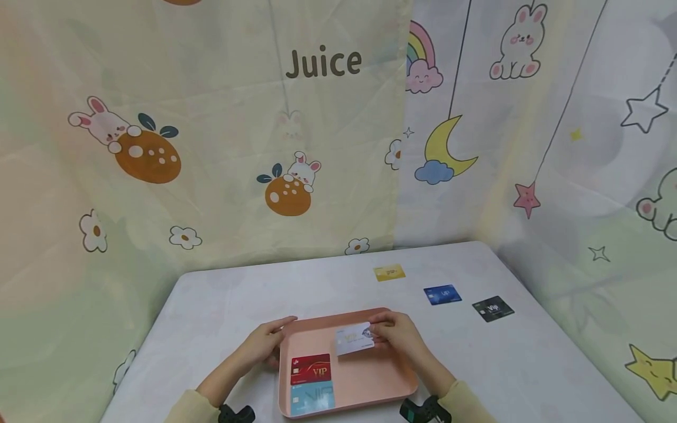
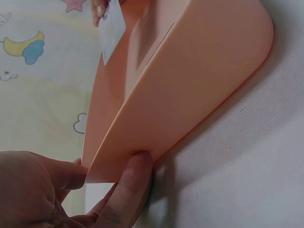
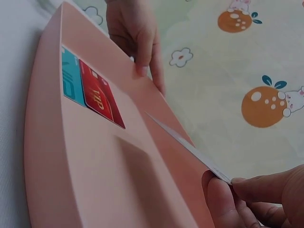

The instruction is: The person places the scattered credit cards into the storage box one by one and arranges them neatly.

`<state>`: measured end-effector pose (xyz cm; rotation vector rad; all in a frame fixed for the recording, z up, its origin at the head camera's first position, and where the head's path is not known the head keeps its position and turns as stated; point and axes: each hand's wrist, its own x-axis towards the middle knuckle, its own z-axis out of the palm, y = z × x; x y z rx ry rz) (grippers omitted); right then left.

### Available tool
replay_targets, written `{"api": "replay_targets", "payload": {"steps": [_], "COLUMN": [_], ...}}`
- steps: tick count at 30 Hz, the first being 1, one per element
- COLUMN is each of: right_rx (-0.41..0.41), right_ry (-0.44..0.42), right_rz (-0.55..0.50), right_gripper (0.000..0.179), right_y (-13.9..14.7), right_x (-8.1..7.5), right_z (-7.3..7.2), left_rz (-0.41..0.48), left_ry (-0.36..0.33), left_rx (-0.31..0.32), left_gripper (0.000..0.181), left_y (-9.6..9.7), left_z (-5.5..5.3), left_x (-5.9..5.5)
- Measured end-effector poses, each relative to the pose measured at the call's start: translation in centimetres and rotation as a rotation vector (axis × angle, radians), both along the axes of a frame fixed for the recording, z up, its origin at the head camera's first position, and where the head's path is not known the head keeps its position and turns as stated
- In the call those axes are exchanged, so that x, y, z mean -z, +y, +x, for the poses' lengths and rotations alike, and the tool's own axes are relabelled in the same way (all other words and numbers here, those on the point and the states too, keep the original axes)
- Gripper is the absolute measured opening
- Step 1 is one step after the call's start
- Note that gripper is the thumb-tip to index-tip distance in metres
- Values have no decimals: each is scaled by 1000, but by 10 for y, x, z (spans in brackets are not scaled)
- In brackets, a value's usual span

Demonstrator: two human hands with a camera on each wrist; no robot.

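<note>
While the white card (image 1: 346, 342) is hovering: it is hanging above the tray (image 1: 381, 382) floor, towards twelve o'clock.
Right hand (image 1: 399, 333): is pinching the card's edge, thumb and fingers closed together.
Left hand (image 1: 261, 345): is gripping the tray's edge at ten o'clock.
Red card (image 1: 304, 371), light-blue card (image 1: 311, 399): are lying inside, nine and between seven and eight.
Gold card (image 1: 389, 272), blue card (image 1: 442, 295), black card (image 1: 489, 310): are lying outside, one to three o'clock.
Card-laying: seemingly placing; next move is probably calling for lowering flat, then releasing.

Tray (image 1: 375, 382) common to all views
</note>
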<state>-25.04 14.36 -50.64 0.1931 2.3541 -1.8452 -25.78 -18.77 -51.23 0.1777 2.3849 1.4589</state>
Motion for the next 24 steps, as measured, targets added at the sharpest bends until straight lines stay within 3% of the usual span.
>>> {"api": "replay_targets", "payload": {"steps": [24], "right_rx": [-36], "right_ry": [25], "right_rz": [0], "right_gripper": [20], "right_y": [-7], "right_x": [5], "right_z": [-2], "left_rz": [-16], "left_ry": [-10], "left_rx": [-14], "left_gripper": [48], "left_y": [1], "left_z": [0], "left_x": [1]}}
